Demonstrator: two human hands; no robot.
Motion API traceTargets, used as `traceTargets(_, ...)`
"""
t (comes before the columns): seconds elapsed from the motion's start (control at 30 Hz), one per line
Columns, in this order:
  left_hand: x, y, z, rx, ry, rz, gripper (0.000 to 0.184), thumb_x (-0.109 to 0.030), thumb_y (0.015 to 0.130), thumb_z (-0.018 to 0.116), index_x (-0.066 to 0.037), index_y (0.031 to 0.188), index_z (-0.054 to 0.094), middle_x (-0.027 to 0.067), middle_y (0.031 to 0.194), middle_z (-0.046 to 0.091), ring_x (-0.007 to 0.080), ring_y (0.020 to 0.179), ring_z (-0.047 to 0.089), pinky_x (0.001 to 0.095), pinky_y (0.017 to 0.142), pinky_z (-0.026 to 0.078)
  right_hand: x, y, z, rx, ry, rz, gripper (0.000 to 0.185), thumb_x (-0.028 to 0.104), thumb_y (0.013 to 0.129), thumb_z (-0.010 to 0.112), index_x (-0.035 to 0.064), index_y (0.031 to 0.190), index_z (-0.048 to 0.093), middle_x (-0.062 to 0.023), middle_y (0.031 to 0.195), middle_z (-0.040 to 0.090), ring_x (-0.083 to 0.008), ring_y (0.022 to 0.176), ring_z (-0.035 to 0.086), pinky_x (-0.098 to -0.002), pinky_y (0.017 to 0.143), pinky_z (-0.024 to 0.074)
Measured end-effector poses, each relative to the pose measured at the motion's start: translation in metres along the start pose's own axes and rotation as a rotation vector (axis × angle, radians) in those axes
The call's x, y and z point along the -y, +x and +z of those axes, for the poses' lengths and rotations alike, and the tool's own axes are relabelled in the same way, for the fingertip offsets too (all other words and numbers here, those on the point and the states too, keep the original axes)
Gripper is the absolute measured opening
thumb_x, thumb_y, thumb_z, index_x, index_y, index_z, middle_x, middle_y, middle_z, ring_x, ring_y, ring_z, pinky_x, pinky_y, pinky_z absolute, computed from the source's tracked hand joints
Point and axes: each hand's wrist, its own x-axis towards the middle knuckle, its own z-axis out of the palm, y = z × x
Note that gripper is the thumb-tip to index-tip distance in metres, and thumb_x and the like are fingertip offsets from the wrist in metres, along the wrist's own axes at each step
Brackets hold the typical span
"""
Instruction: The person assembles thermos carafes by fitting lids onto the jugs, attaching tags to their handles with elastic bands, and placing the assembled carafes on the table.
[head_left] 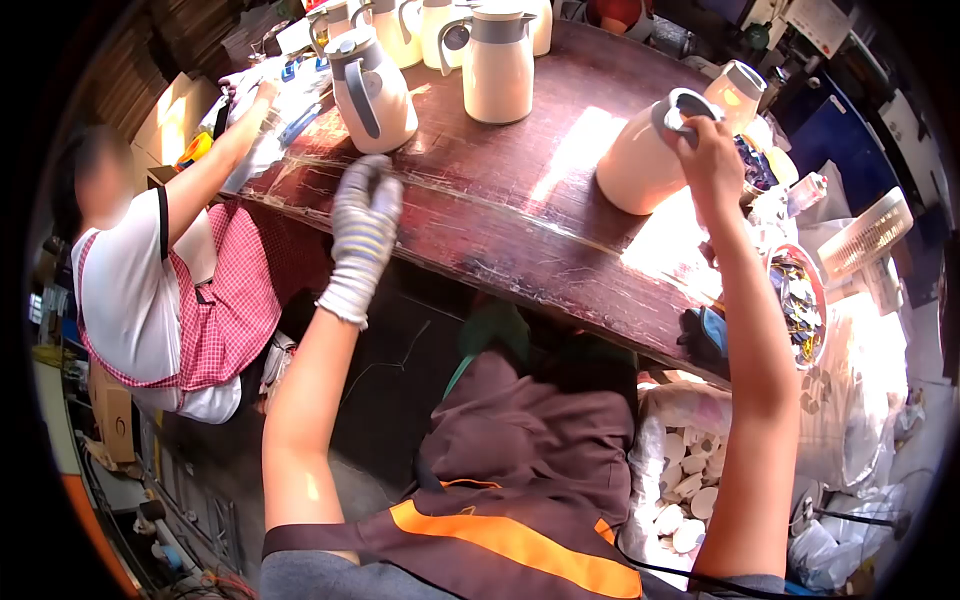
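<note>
My right hand [712, 165], bare, is closed on the grey upper rim of a cream-coloured jug [635, 165] that leans on the right part of the table; my fingers hide part of its mouth. My left hand [365, 225], in a white striped knit glove, is over the table's front edge with its fingers stretched out and nothing in them. Just beyond its fingertips stands a white jug [372, 108] with a grey handle and lid. Another jug [498, 75] with a grey collar stands upright farther back.
Several more jugs [400, 35] stand at the back of the dark wooden table [480, 195]. One more jug [735, 90] is behind the held one. A basket of small parts [797, 305] is at right, above a bag of white discs [688, 480]. A co-worker [150, 290] sits at left.
</note>
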Motion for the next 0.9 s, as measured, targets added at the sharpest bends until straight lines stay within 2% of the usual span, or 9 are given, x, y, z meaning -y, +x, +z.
traceTargets(0.07,-0.028,-0.026,0.022,0.198,0.024,-0.132,0.029,-0.002,0.088,0.062,-0.006,0.116,0.061,0.0004,0.105,0.063,0.0093,0.097,0.056,0.0219,0.083,0.046,0.013,-0.038,-0.025,-0.115,0.19,-0.285,0.028,0.018,0.074,0.075,0.0114,0.099,0.065,-0.0108,0.1,0.063,-0.0307,0.084,0.065,-0.0405,0.069,0.0519)
traceTargets(0.17,-0.07,-0.044,0.053,0.368,0.387,0.335,0.044,-0.008,0.082,0.067,-0.003,0.124,0.055,0.0079,0.115,0.061,0.0169,0.105,0.057,0.0312,0.093,0.044,0.035,-0.124,-0.085,-0.117,0.338,-0.505,0.035,0.009,0.07,0.076,0.0096,0.104,0.065,-0.0061,0.097,0.062,-0.0239,0.088,0.06,-0.0376,0.074,0.0501)
traceTargets(0.23,-0.092,-0.059,0.074,0.477,0.503,0.478,0.049,-0.011,0.081,0.067,-0.001,0.127,0.052,0.0108,0.117,0.06,0.0199,0.109,0.056,0.0339,0.096,0.043,0.031,-0.167,-0.13,-0.006,0.605,-0.775,0.033,0.013,0.069,0.074,0.0049,0.101,0.069,-0.0072,0.093,0.062,-0.0217,0.075,0.062,-0.0324,0.06,0.0505)
traceTargets(0.27,-0.097,-0.074,0.083,0.58,0.375,0.241,0.051,-0.013,0.081,0.067,-0.001,0.128,0.052,0.0101,0.117,0.059,0.0192,0.106,0.057,0.0344,0.095,0.043,0.03,-0.2,-0.125,-0.121,0.758,-0.773,0.027,0.015,0.075,0.069,0.0062,0.101,0.07,-0.008,0.094,0.061,-0.0211,0.069,0.061,-0.0318,0.058,0.0497)
traceTargets(0.33,-0.077,-0.103,0.087,1.02,-0.319,-0.426,0.053,-0.021,0.075,0.072,0.0,0.121,0.056,0.0059,0.105,0.061,0.0134,0.093,0.059,0.0278,0.084,0.048,0.028,-0.256,-0.145,0.049,0.787,-0.602,0.031,0.018,0.076,0.072,0.0081,0.105,0.069,-0.0074,0.095,0.058,-0.0221,0.075,0.06,-0.0333,0.061,0.0499)
traceTargets(0.4,-0.058,-0.138,0.089,1.254,-0.12,-0.625,0.05,-0.023,0.066,0.071,0.003,0.108,0.063,0.0061,0.094,0.066,0.0134,0.086,0.061,0.0272,0.081,0.049,0.011,-0.297,-0.156,0.14,0.664,-0.391,0.028,0.018,0.075,0.072,0.0086,0.101,0.068,-0.0082,0.094,0.06,-0.025,0.08,0.061,-0.0353,0.065,0.0506)
traceTargets(0.5,-0.069,-0.148,0.083,1.066,-0.026,-0.652,0.036,-0.016,0.069,0.065,0.002,0.1,0.066,0.0028,0.084,0.066,0.0096,0.074,0.06,0.0244,0.068,0.048,-0.066,-0.382,-0.146,0.255,0.289,-0.014,0.032,0.022,0.076,0.071,0.0076,0.104,0.066,-0.0136,0.099,0.065,-0.0292,0.085,0.063,-0.0395,0.073,0.0505)
traceTargets(0.63,-0.09,-0.142,0.075,0.927,0.113,-0.567,0.029,-0.007,0.068,0.059,0.001,0.095,0.067,0.0006,0.077,0.064,0.0074,0.071,0.058,0.0214,0.064,0.045,-0.184,-0.464,-0.149,0.685,-0.181,0.95,0.052,0.034,0.079,0.066,0.0045,0.121,0.057,-0.0206,0.109,0.064,-0.0372,0.103,0.06,-0.0441,0.088,0.0475)
traceTargets(0.9,-0.087,-0.185,0.101,0.967,0.092,-0.599,0.032,-0.005,0.072,0.064,0.002,0.103,0.064,0.0027,0.089,0.065,0.0091,0.083,0.058,0.0244,0.079,0.048,-0.235,-0.507,-0.111,0.649,-0.131,1.228,0.058,0.034,0.078,0.068,0.0035,0.125,0.055,-0.0211,0.118,0.063,-0.0342,0.106,0.061,-0.0407,0.09,0.0475)
